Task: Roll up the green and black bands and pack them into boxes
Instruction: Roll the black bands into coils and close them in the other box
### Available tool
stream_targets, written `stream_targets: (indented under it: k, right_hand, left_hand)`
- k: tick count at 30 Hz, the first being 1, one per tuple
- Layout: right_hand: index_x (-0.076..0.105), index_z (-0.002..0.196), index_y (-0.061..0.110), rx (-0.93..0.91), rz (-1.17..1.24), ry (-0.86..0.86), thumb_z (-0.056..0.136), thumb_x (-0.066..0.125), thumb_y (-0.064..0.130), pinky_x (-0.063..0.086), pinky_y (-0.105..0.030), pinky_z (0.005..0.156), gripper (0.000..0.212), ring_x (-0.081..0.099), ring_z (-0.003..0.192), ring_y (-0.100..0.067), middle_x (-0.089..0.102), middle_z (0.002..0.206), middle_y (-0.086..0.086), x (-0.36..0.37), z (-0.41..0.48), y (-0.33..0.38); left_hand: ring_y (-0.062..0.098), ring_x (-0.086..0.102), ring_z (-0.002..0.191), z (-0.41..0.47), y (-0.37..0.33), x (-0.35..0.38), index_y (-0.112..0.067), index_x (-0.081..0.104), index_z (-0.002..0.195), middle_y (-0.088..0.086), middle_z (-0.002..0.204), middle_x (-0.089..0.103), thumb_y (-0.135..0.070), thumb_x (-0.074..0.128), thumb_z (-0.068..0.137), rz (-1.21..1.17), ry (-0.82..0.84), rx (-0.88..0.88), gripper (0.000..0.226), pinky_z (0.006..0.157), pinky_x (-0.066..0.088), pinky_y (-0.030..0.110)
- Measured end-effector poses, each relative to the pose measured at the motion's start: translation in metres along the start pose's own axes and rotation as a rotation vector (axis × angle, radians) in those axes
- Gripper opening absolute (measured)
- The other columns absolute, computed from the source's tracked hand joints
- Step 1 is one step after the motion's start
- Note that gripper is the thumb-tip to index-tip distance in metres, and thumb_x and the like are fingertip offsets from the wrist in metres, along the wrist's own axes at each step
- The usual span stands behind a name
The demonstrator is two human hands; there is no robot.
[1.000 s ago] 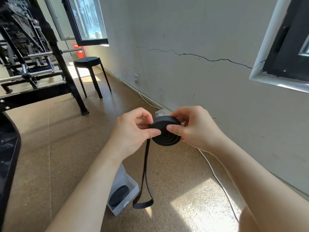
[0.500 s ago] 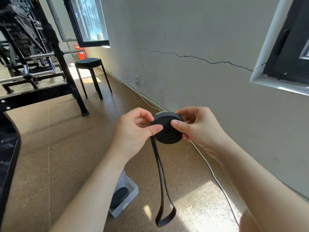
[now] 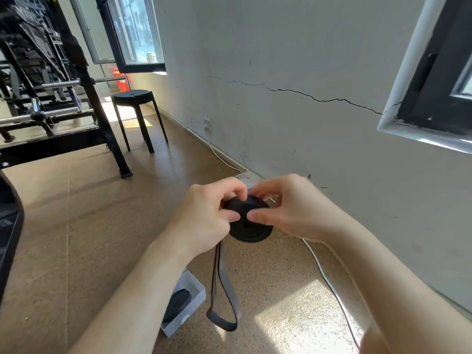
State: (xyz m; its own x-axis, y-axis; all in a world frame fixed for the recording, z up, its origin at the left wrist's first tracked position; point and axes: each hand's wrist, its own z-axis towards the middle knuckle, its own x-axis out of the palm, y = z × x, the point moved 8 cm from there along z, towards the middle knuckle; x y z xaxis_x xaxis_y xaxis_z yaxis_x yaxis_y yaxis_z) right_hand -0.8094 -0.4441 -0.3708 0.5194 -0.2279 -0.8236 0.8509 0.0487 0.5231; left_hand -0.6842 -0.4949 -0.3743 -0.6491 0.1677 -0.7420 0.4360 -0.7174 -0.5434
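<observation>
A black band, mostly wound into a flat coil (image 3: pixel 251 229), is held in mid-air in front of me. My left hand (image 3: pixel 204 218) pinches the coil's left side with thumb and fingers. My right hand (image 3: pixel 288 208) grips its right side, thumb on the face. The unrolled tail hangs down as a loop (image 3: pixel 223 302) close to the floor. Below my left forearm an open white box (image 3: pixel 196 290) lies on the floor with another rolled black band (image 3: pixel 178 302) inside. No green band is in view.
A white cable (image 3: pixel 329 282) runs along the floor by the cracked wall on the right. A black stool (image 3: pixel 135 98) stands further back by the wall. A black metal rack (image 3: pixel 63 118) fills the left side, and a dark edge shows at far left.
Both hands have closed in over the coil and turned it. The hanging tail has grown shorter and its loop has swung slightly right, lifting off the floor.
</observation>
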Motion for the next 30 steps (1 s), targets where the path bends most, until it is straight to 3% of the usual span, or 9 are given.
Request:
stream_targets:
  k: [3,5,8,14,19,23,25,27,30]
  right_hand:
    - [0.070,0.105,0.026,0.025,-0.130,0.013,0.081,0.074,0.032,0.048,-0.029,0.076,0.025,0.060,0.085,-0.012,0.068,0.090,0.008,0.009,0.002,0.003]
    - [0.068,0.103,0.026,0.040,-0.127,-0.044,0.082,0.073,0.032,0.045,-0.028,0.074,0.023,0.058,0.086,-0.015,0.065,0.089,0.009,0.002,0.001,0.000]
    - [0.067,0.103,0.026,0.071,-0.038,-0.090,0.083,0.073,0.030,0.045,-0.025,0.073,0.021,0.060,0.086,-0.013,0.067,0.093,0.008,-0.002,0.002,-0.007]
    - [0.063,0.089,0.028,0.102,0.276,-0.158,0.083,0.074,0.021,0.047,-0.028,0.062,0.014,0.058,0.064,-0.008,0.068,0.085,0.005,-0.001,0.008,-0.018]
    - [0.063,0.095,0.021,0.132,0.403,-0.123,0.085,0.072,0.014,0.052,-0.028,0.054,0.015,0.061,0.056,-0.012,0.067,0.084,0.001,0.007,0.007,-0.018]
    - [0.065,0.107,0.024,0.023,0.039,-0.043,0.083,0.072,0.024,0.046,-0.015,0.069,0.025,0.056,0.071,0.004,0.067,0.100,0.011,0.008,0.006,-0.005]
    - [0.069,0.106,0.027,-0.032,-0.065,-0.043,0.082,0.072,0.029,0.038,-0.016,0.063,0.025,0.050,0.067,0.004,0.065,0.087,0.014,0.008,0.005,0.005]
    - [0.070,0.104,0.028,-0.045,-0.159,-0.038,0.082,0.071,0.032,0.036,-0.025,0.062,0.022,0.047,0.067,-0.007,0.055,0.070,0.014,0.011,0.005,0.010]
    - [0.069,0.101,0.029,-0.014,-0.146,-0.091,0.083,0.071,0.031,0.037,-0.021,0.061,0.019,0.051,0.075,-0.011,0.058,0.076,0.013,0.006,0.004,0.006]
  left_hand:
    - [0.001,0.054,0.060,0.001,-0.002,0.005,-0.039,0.053,0.082,-0.016,0.076,0.064,-0.006,0.073,0.077,0.000,0.009,0.006,0.039,0.059,0.046,0.017]
    - [-0.003,0.060,0.064,0.002,0.003,0.002,-0.034,0.057,0.078,-0.015,0.075,0.066,-0.004,0.077,0.074,-0.121,-0.036,-0.050,0.037,0.060,0.046,0.009]
    - [-0.002,0.067,0.071,0.003,0.016,-0.003,-0.021,0.062,0.079,-0.009,0.076,0.072,-0.007,0.083,0.069,-0.262,-0.094,-0.160,0.027,0.068,0.054,0.014]
    - [0.001,0.070,0.078,0.002,0.023,-0.008,-0.027,0.057,0.086,-0.010,0.083,0.075,-0.008,0.077,0.077,-0.342,-0.020,-0.200,0.028,0.071,0.057,0.022]
    - [0.005,0.071,0.074,0.003,0.023,-0.008,-0.027,0.054,0.083,-0.009,0.078,0.074,0.000,0.073,0.077,-0.323,-0.052,-0.182,0.034,0.067,0.057,0.021]
    - [0.010,0.065,0.075,0.001,0.009,-0.004,-0.031,0.053,0.085,-0.011,0.077,0.068,-0.004,0.072,0.077,-0.066,-0.013,-0.045,0.034,0.069,0.059,0.034]
    - [0.012,0.059,0.072,0.000,0.002,0.002,-0.034,0.052,0.086,-0.013,0.078,0.064,-0.006,0.071,0.077,0.026,0.015,0.007,0.036,0.068,0.056,0.036]
    - [0.010,0.055,0.070,0.001,0.000,0.005,-0.037,0.052,0.088,-0.013,0.079,0.063,-0.006,0.072,0.076,0.056,0.016,0.020,0.038,0.068,0.054,0.031]
    - [-0.001,0.059,0.066,0.001,0.005,0.002,-0.031,0.057,0.082,-0.013,0.078,0.067,-0.006,0.077,0.073,-0.082,-0.041,-0.051,0.034,0.062,0.048,0.011]
